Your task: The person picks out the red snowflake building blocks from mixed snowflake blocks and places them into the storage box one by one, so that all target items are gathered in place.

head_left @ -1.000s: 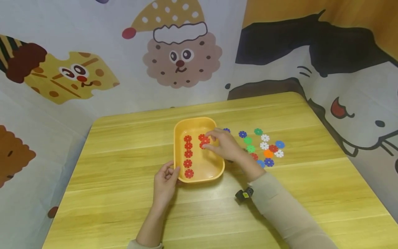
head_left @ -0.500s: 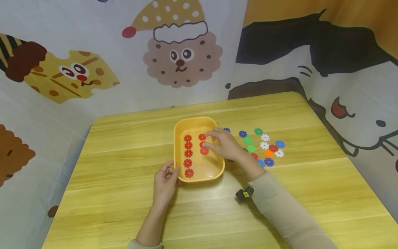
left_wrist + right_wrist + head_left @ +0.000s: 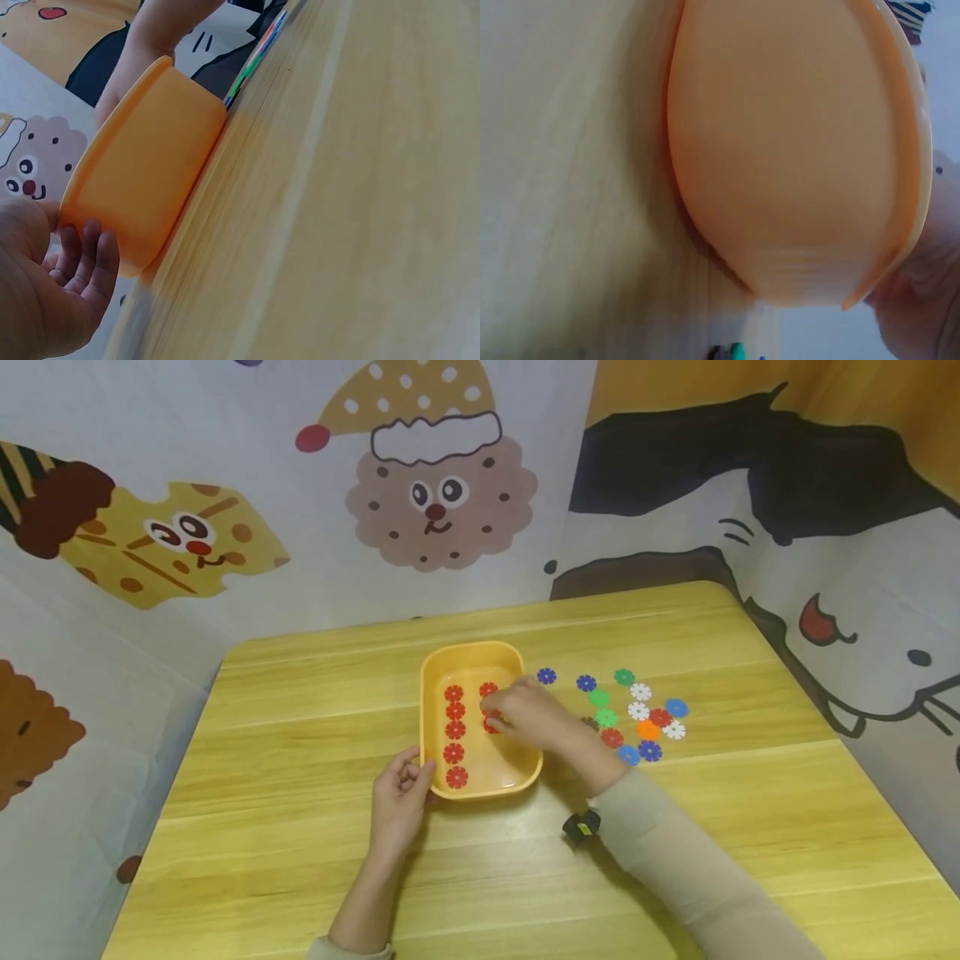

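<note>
A yellow-orange plastic tray (image 3: pixel 480 794) stands on the table. My left hand (image 3: pixel 397 797) holds its near left corner, thumb at the rim and fingers against the outer wall, as the left wrist view shows on the tray side (image 3: pixel 142 165). Inside, several red snowflake discs (image 3: pixel 454 729) form a column along the left. A second, shorter column begins at a red disc (image 3: pixel 488 690) on the right. My right hand (image 3: pixel 528 714) reaches over the right rim, fingertips down at the lower red discs of that column and partly covering them. Whether they pinch a disc is hidden.
Right of the tray lie several loose snowflake discs: blue (image 3: pixel 586 682), green (image 3: pixel 598 698), white (image 3: pixel 640 692), orange (image 3: pixel 648 730) and red (image 3: pixel 612 738). A cartoon-printed cloth (image 3: pixel 300 527) rises behind the wooden table (image 3: pixel 285 727).
A red disc held at the right fingers now lies lower in the right column. The right hand has shifted slightly toward me and left, covering it. The left hand and tray stay put.
</note>
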`<state>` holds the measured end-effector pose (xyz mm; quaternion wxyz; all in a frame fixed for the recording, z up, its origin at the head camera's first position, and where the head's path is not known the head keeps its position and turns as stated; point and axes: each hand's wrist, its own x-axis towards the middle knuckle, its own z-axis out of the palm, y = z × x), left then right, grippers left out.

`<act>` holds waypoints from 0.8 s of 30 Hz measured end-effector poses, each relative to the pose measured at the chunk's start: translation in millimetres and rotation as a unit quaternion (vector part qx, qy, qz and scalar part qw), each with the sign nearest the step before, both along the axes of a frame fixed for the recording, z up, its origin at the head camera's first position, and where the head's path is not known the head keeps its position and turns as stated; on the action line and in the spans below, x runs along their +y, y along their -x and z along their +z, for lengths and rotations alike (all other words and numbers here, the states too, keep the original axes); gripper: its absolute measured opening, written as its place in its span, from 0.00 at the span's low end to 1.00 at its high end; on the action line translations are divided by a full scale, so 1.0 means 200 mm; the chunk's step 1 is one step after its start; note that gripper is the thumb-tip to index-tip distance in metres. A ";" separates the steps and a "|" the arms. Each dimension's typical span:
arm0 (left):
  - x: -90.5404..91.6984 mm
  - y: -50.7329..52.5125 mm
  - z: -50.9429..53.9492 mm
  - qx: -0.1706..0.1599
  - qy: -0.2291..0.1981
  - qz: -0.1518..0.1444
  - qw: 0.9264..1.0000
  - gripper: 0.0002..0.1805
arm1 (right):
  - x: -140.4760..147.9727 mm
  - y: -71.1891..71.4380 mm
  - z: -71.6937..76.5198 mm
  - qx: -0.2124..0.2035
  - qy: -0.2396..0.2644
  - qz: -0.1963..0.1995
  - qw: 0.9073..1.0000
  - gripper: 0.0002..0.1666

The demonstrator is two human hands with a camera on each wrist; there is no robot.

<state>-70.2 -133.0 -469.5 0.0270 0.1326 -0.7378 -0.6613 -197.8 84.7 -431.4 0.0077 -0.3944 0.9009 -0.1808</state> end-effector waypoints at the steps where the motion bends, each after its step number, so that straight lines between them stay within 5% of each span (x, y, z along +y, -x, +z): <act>1: 0.00 0.00 0.00 0.000 0.001 0.000 1.000 0.20 | -0.01 0.00 0.00 -0.002 -0.018 0.011 1.000 0.02; 5: 0.00 0.00 0.00 0.001 0.008 0.000 1.000 0.20 | -0.02 -0.01 0.01 -0.015 -0.066 0.032 0.997 0.02; 14: 0.00 0.00 0.00 0.006 0.015 -0.002 1.000 0.20 | -0.02 -0.01 0.01 -0.032 -0.059 0.036 0.997 0.02; 19: -0.01 0.00 -0.01 0.010 0.007 -0.006 1.000 0.20 | 0.01 0.00 0.00 -0.029 0.032 0.020 0.999 0.07; 24: -0.01 0.00 -0.02 0.003 0.007 -0.004 1.000 0.19 | 0.10 -0.01 0.00 -0.027 0.140 -0.033 0.989 0.15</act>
